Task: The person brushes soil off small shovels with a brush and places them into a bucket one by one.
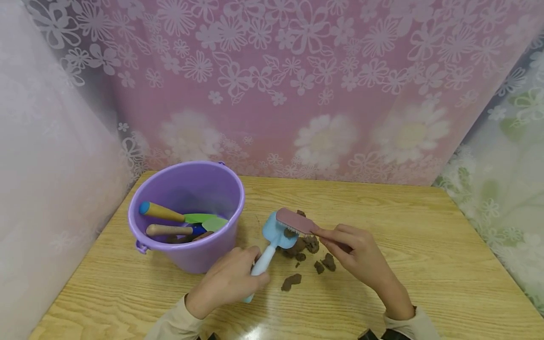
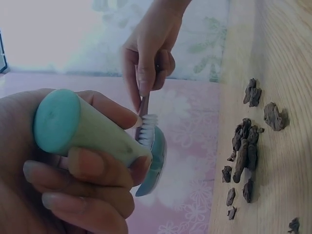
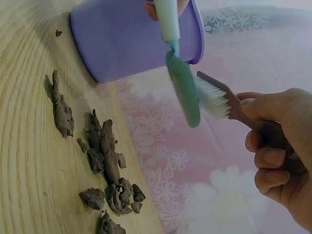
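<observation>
My left hand [image 1: 229, 278] grips the pale handle of a small blue shovel [image 1: 272, 229], held above the table beside the bucket. In my right hand [image 1: 359, 255] is a brush [image 1: 295, 221] with a brownish-pink back and white bristles, pinched by its handle. The bristles face the shovel's blade; in the right wrist view the bristles [image 3: 212, 97] meet or nearly meet the blade [image 3: 184, 87]. A brown lump shows at the blade, partly hidden by the brush. Below lie several brown clay-like clumps [image 1: 312, 244] on the wooden table [image 1: 403, 226].
A purple bucket [image 1: 187, 172] stands left of the hands. Inside it lie a tool with a yellow handle [image 1: 165, 212] and a green end, and one with a wooden handle [image 1: 170, 230]. A flowered pink curtain [image 1: 272, 94] hangs behind the table.
</observation>
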Demonstrator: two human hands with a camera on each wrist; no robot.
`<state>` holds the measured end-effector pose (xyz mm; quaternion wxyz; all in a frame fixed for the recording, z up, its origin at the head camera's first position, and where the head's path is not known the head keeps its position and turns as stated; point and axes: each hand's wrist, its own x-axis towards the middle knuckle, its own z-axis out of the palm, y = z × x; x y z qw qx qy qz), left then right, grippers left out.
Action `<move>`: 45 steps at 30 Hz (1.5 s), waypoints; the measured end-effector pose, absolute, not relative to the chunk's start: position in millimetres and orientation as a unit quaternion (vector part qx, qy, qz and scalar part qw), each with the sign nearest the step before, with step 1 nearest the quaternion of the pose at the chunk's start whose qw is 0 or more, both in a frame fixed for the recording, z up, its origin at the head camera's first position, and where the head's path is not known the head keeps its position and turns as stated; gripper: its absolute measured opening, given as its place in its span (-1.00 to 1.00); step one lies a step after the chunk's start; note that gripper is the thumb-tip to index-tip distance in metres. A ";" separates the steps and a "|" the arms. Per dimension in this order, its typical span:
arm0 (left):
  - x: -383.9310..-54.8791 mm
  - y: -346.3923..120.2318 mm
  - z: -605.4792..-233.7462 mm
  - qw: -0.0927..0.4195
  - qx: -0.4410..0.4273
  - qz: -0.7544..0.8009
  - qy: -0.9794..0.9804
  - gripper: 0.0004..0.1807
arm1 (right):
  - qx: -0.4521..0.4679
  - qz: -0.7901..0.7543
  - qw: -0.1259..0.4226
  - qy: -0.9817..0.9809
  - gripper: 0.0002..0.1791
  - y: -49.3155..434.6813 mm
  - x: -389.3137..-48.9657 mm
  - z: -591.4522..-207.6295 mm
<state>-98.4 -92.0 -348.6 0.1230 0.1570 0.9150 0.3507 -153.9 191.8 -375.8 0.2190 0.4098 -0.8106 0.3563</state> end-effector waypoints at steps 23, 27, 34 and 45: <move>-94.1 -90.1 -347.9 0.106 0.181 0.346 0.915 -0.84 | 0.413 0.354 0.224 -0.809 -0.84 197.9 -159.0 -381.0; -94.7 -90.6 -348.4 0.110 0.174 0.345 0.916 -0.83 | 0.403 0.359 0.221 -0.812 -0.67 200.1 -159.9 -381.8; -95.1 -91.1 -348.4 0.106 0.166 0.335 0.922 -0.82 | 0.425 0.370 0.214 -0.798 -0.61 192.9 -159.5 -382.2; -94.7 -91.5 -349.3 0.099 0.172 0.341 0.919 -0.84 | 0.403 0.346 0.209 -0.821 -0.65 199.8 -160.6 -383.4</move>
